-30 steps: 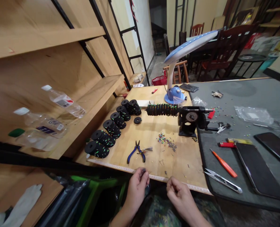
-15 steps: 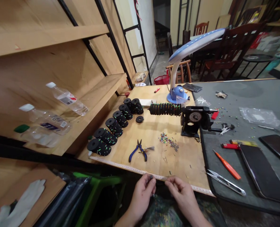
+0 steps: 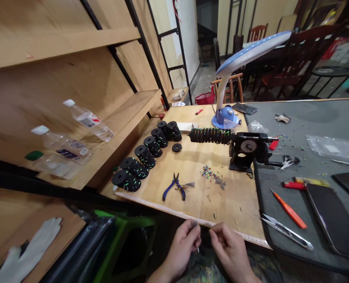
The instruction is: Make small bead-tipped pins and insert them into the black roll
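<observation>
Both my hands are in front of the table's near edge, close together but apart. My left hand (image 3: 182, 245) is closed in a pinch; a small grey bit shows at its fingertips and a thin pale end sticks out below them. My right hand (image 3: 231, 249) is also pinched, and what it holds, if anything, is too small to make out. Beyond them on the wood lie blue-handled pliers (image 3: 174, 188) with jaws apart, beside a bundle of fine wires (image 3: 189, 184). Farther right are a pile of coloured beads (image 3: 207, 171) and small grey metal pieces (image 3: 220, 182).
Black spools (image 3: 145, 156) with coloured bits stand in a row at left. A hand-cranked winder (image 3: 245, 151) carries a wound black roll (image 3: 211, 135). A blue lamp (image 3: 225, 117) stands behind it. Thread snips (image 3: 287, 232), an orange-handled tool (image 3: 289, 210) and phones (image 3: 331, 216) lie on the grey mat.
The view has shifted slightly, so the table and tools appear a little farther right. Both hands stay pinched and sit slightly lower and farther right in the picture.
</observation>
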### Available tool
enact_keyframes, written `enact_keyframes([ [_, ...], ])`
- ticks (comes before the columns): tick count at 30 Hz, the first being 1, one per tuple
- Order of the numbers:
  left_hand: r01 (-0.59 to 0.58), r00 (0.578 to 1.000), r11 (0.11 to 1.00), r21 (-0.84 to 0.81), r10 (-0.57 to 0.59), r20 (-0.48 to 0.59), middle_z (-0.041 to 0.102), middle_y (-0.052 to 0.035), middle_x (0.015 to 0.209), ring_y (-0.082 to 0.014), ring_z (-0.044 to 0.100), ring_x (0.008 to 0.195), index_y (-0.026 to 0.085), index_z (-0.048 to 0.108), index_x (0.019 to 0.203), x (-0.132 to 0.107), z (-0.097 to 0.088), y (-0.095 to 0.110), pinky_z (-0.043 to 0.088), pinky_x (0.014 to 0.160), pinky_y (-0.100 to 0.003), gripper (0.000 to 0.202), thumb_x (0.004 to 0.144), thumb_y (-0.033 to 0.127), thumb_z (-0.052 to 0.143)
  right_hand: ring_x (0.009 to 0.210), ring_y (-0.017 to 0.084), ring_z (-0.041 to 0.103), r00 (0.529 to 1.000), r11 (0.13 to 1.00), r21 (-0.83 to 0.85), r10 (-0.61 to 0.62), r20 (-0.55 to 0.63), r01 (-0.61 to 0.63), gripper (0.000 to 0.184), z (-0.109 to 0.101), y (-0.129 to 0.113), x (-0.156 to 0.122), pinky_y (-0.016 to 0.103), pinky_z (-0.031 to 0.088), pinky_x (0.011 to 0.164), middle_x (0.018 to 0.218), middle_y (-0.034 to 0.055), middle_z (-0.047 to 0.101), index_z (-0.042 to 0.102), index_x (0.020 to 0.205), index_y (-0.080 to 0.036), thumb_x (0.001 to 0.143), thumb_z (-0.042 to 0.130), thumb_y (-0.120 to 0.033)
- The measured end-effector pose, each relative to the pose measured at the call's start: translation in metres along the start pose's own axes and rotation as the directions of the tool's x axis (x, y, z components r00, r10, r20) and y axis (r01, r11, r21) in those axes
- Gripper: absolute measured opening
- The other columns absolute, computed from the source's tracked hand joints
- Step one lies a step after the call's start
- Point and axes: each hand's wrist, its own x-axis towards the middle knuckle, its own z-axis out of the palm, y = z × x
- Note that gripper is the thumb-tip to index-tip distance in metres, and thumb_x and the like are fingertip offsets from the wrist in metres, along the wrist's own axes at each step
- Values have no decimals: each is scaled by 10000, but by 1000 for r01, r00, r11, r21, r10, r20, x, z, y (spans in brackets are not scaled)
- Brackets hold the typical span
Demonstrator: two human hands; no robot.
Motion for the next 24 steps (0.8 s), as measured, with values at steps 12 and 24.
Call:
enact_keyframes([
  [12, 3, 1000, 1000, 21, -3, 11, 401, 77, 579, -50, 351, 473, 170, 470, 720, -3, 3, 6, 182, 440, -197, 395, 754, 516, 658, 426, 110, 474, 986, 974, -149, -167, 25, 169, 178, -5, -5, 0, 222, 348, 468, 525, -31, 535, 565, 717, -205, 885, 505, -201],
  [24, -29, 998, 990, 140, 22, 54, 409, 76, 539, -69, 331, 480, 175, 469, 738, -7, 7, 15, 221, 459, -210, 384, 812, 532, 587, 484, 129, 546, 991, 985, -112, -129, 41, 133, 173, -3, -3, 0, 221, 384, 506, 570, -5, 595, 576, 735, -203, 893, 507, -203],
])
